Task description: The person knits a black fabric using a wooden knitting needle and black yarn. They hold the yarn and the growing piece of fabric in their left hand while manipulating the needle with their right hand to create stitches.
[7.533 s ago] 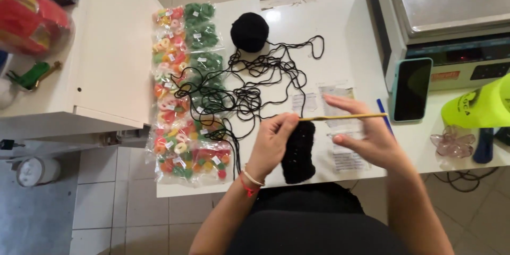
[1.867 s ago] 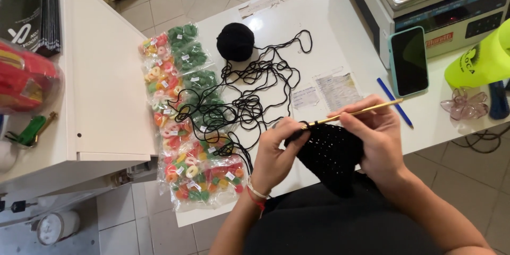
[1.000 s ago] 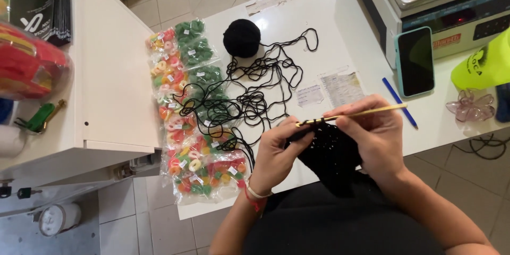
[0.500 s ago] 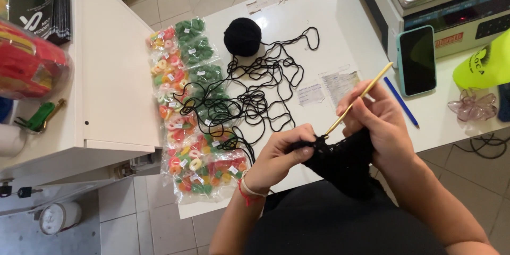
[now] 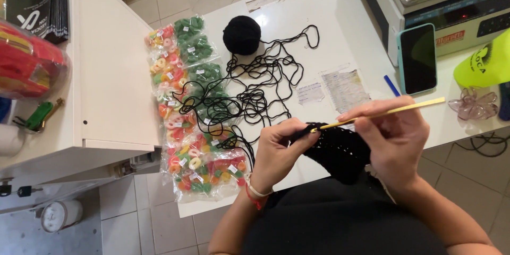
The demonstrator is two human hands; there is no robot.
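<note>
Right hand point(image 5: 396, 138) pinching yellow crochet hook point(image 5: 382, 112); left hand point(image 5: 276, 151) closed on black knit piece point(image 5: 337, 151) at near table point(image 5: 340, 37) edge. Loose yarn point(image 5: 249, 93) tangled left, likely to snag.

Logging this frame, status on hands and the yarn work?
Left hand pinching black crocheted piece. Right hand gripping thin yellow crochet hook, tip in the piece. Loose black yarn trailing across white table.

Black crocheted piece point(image 5: 340, 154) (bunched), yellow hook point(image 5: 382, 112) slanting across it
</note>
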